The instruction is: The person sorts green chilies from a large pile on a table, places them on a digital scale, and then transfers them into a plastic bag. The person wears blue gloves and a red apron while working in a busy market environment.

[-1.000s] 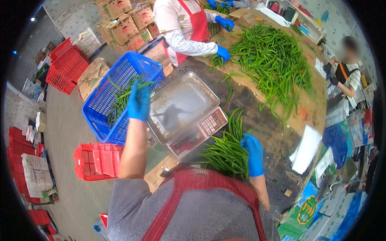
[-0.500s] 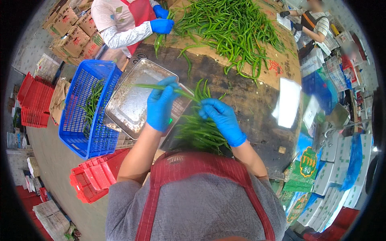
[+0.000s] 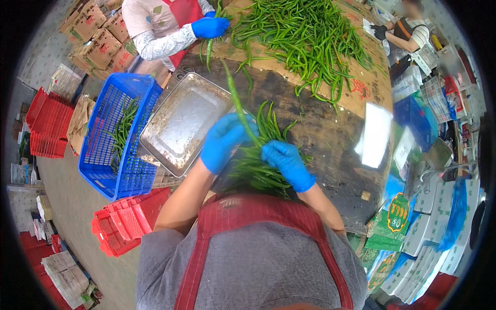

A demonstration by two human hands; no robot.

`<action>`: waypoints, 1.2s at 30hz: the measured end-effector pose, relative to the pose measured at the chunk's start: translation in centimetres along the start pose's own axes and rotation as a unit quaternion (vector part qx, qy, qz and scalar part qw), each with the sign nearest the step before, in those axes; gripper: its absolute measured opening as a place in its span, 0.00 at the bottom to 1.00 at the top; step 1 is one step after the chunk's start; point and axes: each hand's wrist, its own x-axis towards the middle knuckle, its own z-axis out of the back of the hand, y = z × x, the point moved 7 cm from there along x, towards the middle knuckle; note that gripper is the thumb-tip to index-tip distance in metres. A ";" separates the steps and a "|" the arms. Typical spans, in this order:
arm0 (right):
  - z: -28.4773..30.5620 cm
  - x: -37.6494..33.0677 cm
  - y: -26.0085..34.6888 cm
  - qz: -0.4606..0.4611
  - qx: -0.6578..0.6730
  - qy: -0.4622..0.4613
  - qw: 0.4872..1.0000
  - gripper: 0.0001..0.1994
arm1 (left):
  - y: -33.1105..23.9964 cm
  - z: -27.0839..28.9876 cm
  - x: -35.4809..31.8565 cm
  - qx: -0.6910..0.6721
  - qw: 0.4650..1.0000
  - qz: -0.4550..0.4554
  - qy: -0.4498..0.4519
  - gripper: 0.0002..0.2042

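Where the floor shows at the left of the frame, stacked red crates stand, with cardboard boxes above and to their right at the upper left. Next comes a blue basket, with loose green peppers lying inside, and just below it sits a red crate. At the upper left of centre, a co-worker in a red apron holds a few peppers in a blue glove. Below that, to the left of my hands, is a shallow metal tray with nothing lying in it.

My left hand, gloved in blue and blurred, is at the centre, its fingers bent. A long green pepper slants up and leftward from between my hands, passing across the right edge of the left one; I cannot tell which hand grips it. The bunch of green peppers lies under and between my hands, close to my apron. My right hand curls its fingers against the bunch's right side, just apart from the left; whether it is clamped on anything, I cannot tell.

Farther up, a large heap of peppers covers the cardboard, and white sheets lie on the dark tabletop at the right.
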 end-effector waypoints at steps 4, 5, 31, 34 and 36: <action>0.4 -0.3 -0.5 0.037 -0.036 -0.028 0.998 0.08 | -0.5 -0.2 -0.2 0.047 0.998 -0.017 -0.022 0.13; 1.2 -0.5 -0.1 0.064 -0.036 -0.070 0.995 0.07 | -0.7 -0.2 -0.2 0.070 0.997 -0.024 -0.033 0.12; 22.1 11.1 -7.8 0.067 -0.214 -0.247 0.943 0.15 | 7.1 3.6 1.0 0.444 0.894 0.023 0.056 0.11; 23.3 17.0 -8.7 0.000 -0.337 -0.265 0.903 0.17 | 6.8 4.0 0.8 0.431 0.901 0.041 0.037 0.11; 23.7 19.5 -9.2 -0.028 -0.439 -0.275 0.855 0.18 | 6.5 3.9 0.6 0.402 0.913 0.066 0.025 0.11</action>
